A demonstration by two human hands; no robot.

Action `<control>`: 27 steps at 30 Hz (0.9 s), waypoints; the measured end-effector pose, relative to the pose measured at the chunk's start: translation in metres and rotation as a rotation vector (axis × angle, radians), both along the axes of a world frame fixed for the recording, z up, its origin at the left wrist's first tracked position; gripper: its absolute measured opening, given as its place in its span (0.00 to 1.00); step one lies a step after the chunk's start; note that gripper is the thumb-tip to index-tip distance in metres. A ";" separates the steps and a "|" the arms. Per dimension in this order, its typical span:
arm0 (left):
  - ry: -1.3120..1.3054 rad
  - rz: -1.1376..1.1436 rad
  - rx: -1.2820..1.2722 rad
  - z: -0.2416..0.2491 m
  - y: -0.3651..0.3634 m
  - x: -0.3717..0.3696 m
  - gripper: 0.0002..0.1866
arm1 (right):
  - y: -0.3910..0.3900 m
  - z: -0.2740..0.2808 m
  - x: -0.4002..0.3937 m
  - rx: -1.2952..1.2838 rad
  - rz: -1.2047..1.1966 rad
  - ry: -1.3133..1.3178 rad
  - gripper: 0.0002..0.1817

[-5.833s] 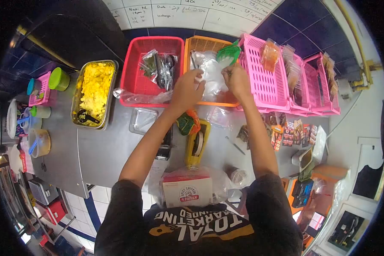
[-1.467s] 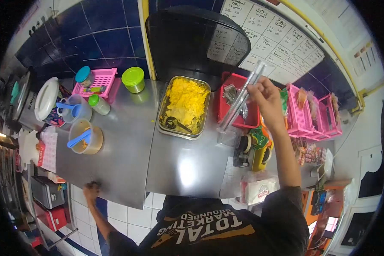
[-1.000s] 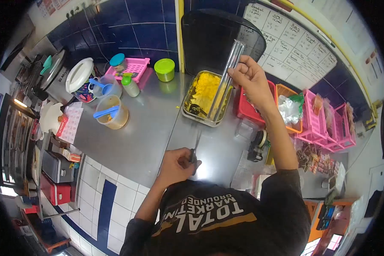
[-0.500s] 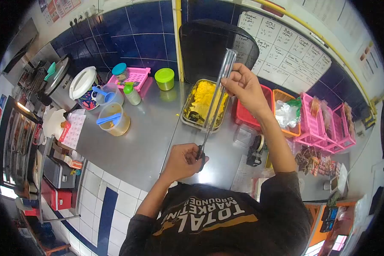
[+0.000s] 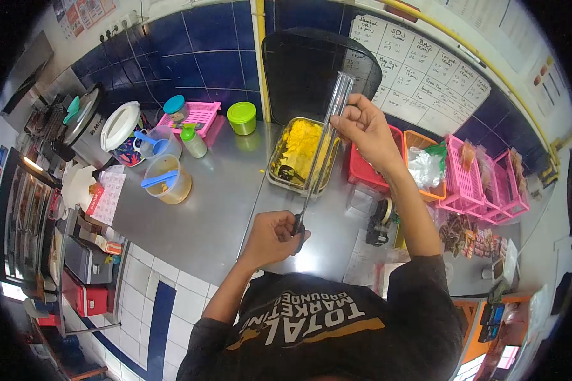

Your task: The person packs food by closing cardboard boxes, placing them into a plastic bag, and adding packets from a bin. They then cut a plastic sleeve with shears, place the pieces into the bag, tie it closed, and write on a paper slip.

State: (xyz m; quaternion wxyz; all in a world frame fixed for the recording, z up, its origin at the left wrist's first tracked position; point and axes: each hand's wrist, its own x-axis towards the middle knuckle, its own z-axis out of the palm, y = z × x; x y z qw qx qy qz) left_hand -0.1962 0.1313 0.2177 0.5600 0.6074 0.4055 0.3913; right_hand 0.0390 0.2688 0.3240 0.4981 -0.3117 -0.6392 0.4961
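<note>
My left hand [image 5: 273, 238] is closed around the black handles of a pair of scissors [image 5: 299, 232], low and near my shirt. The scissors point up toward a long, narrow strip of clear plastic [image 5: 339, 95] and overlap its lower end in this view. My right hand [image 5: 368, 130] pinches that strip near its upper end between thumb and fingers. Behind the strip stands a clear rectangular container [image 5: 271, 177] of yellow food [image 5: 302, 143], with something dark at its near left corner.
Left on the steel table [image 5: 210, 222] are a jug [image 5: 178, 190] with a blue handle, a green-lidded tub [image 5: 242, 119] and a pink basket [image 5: 203, 114]. Red [image 5: 362, 178], orange [image 5: 433, 193] and pink baskets [image 5: 467, 184] line the right, near a black tape dispenser [image 5: 379, 225].
The camera view has shifted slightly, so the table items sit a little further left. Both hands keep nearly the same pose on the scissors and the plastic strip.
</note>
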 end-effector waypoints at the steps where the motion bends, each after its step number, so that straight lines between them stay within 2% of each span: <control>1: -0.017 0.000 -0.007 0.002 0.000 0.001 0.11 | -0.001 0.001 -0.001 -0.002 -0.002 -0.001 0.16; 5: -0.046 -0.001 -0.025 0.006 0.000 0.003 0.12 | -0.002 0.002 0.001 0.000 -0.011 -0.010 0.15; 10: 0.042 0.018 -0.068 0.011 0.001 0.003 0.14 | -0.004 0.004 0.001 -0.007 -0.032 -0.011 0.16; 14: -0.008 0.008 -0.056 0.014 0.003 0.005 0.14 | -0.009 0.001 0.000 -0.008 -0.023 -0.058 0.16; 20: -0.079 0.009 -0.157 0.012 0.006 0.003 0.11 | -0.010 0.000 0.001 -0.022 0.007 -0.038 0.16; 27: -0.040 0.017 -0.124 0.015 0.009 0.006 0.11 | -0.015 -0.009 -0.004 -0.034 0.036 -0.052 0.16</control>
